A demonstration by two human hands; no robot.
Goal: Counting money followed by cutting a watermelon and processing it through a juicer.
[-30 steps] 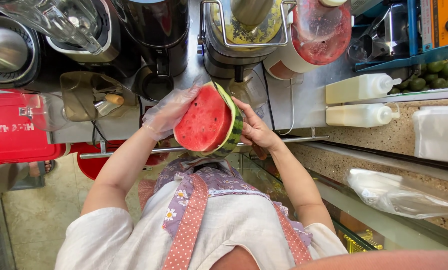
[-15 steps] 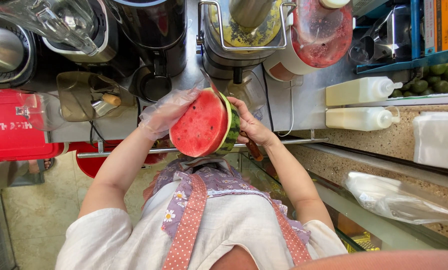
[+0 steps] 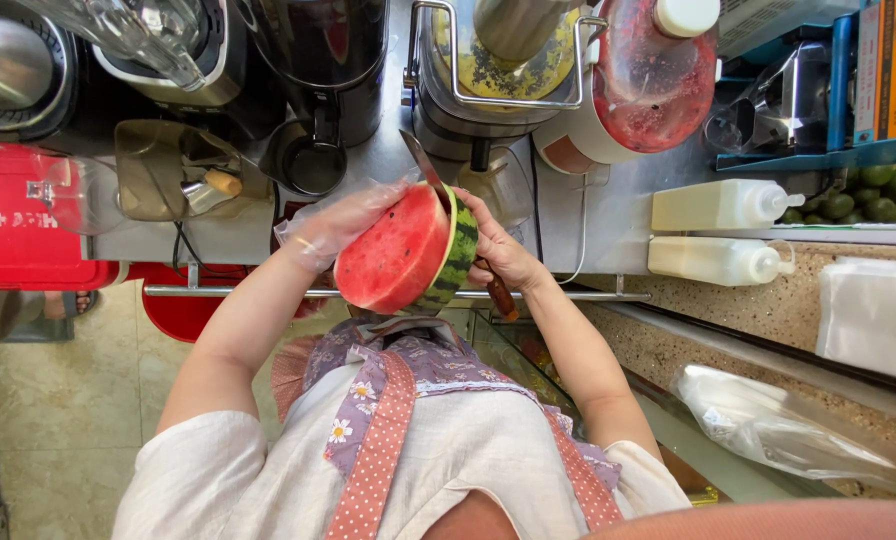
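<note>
Nearest the camera: white top and dotted pink apron straps [image 3: 380, 440] over a floral collar. Both arms reach up from there to a cut watermelon half [image 3: 408, 250] held in the air at chest height, just in front of the steel counter edge [image 3: 588, 235]; red flesh faces left, striped green rind faces right. Left hand [image 3: 340, 222], in a thin clear plastic glove, lies against the far-left side of the melon, fingers spread and curled onto it. Right hand [image 3: 503, 250] is bare, fingers closed around a brown knife handle, pressed against the rind side. Knife [image 3: 430, 172] blade sticks up past the top edge of the melon, at the rind.

Farther out on the counter: two white squeeze bottles [image 3: 723, 232] lying on their sides at right, a blender jug with red pulp [image 3: 648, 85], a steel juicer with yellow pulp [image 3: 498, 70], a black machine [image 3: 318, 60]. Red box [image 3: 28, 230] far left, green fruits [image 3: 883, 190] far right.
</note>
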